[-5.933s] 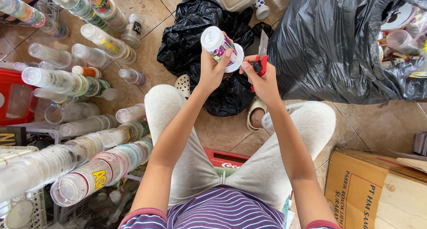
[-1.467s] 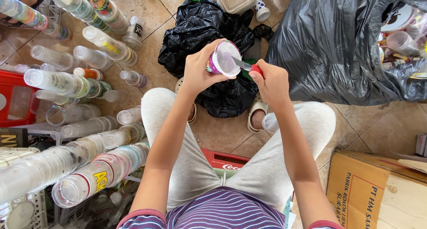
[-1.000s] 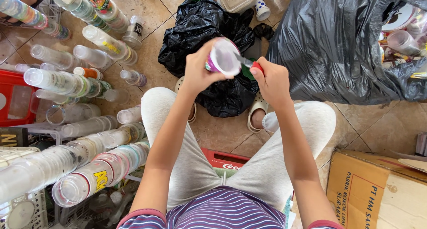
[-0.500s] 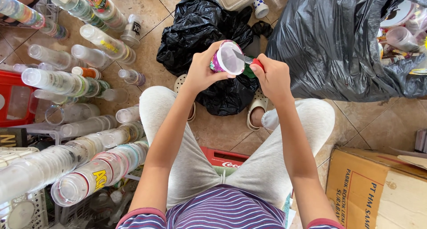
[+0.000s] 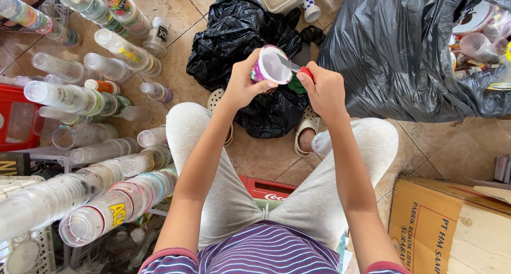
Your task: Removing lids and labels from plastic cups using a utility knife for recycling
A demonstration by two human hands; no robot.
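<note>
Hands meet above a crumpled black plastic bag (image 5: 250, 39) on the tiled floor (image 5: 420, 141). The left hand (image 5: 242, 85) grips a small white plastic cup with a purple printed sleeve (image 5: 269, 66), tilted so its opening faces the camera. The right hand (image 5: 324, 90) is clenched on a red-handled cutter (image 5: 298, 71), its blade reaching onto the cup's rim. Stacks of clear plastic cups (image 5: 80, 98) lie on the left; a large black sack (image 5: 394, 50) and a brown cardboard box (image 5: 452, 226) sit on the right.
</note>
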